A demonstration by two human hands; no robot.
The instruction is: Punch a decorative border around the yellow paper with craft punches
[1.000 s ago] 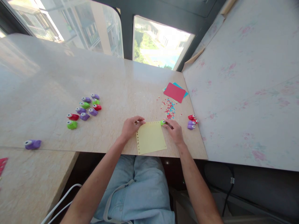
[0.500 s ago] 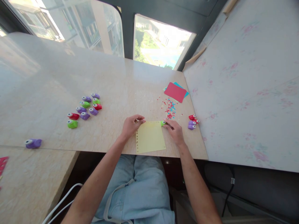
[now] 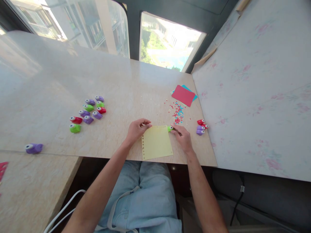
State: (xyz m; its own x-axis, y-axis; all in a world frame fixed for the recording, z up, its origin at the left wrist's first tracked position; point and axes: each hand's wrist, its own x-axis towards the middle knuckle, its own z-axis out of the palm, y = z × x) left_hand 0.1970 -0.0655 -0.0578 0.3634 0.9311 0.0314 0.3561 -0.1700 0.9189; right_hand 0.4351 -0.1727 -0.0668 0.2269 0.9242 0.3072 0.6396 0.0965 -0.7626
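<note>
A yellow sheet of paper lies near the table's front edge, with punched holes along its left side and top. My left hand pinches its top left corner between thumb and fingers. At the top right corner a small green craft punch sits against the paper's edge. My right hand grips that punch, its fingers closed around the far side. How far the paper reaches into the punch is too small to make out.
Red and blue paper bits are scattered beyond the paper. Behind them lie stacked red and blue cards. Red and purple punches stand by the wall; several more punches are at left, and a purple punch lies farther left.
Hardly anything differs. The whole view has shifted slightly, while both hands, the paper and the green punch keep their places relative to each other.
</note>
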